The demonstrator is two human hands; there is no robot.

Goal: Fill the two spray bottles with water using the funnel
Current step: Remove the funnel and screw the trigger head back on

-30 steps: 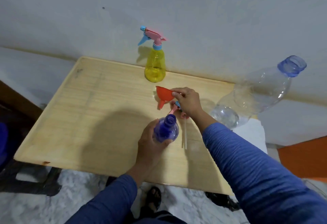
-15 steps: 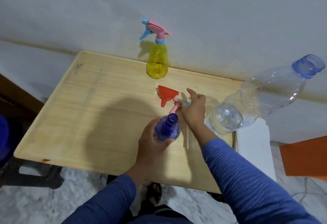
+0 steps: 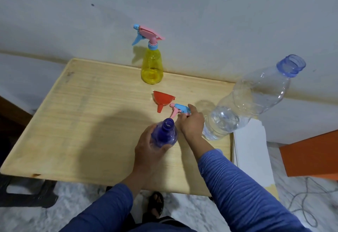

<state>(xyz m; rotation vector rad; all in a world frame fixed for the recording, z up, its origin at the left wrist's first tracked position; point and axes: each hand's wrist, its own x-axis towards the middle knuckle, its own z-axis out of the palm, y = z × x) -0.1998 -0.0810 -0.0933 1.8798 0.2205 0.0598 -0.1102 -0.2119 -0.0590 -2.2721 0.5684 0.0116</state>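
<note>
Wooden table (image 3: 82, 118) by grey wall (image 3: 182, 12) | left hand (image 3: 150, 151) grips blue bottle (image 3: 164, 134) | right hand (image 3: 192, 122) pinches sprayer head (image 3: 180, 108)

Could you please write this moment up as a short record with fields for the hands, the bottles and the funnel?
left hand: grips the blue spray bottle, neck open, head off
right hand: holds the removed spray head at the table
funnel: red, lying on the table, untouched
yellow spray bottle: upright near the wall, spray head still on
water bottle: large, clear, uncapped, partly filled
</note>
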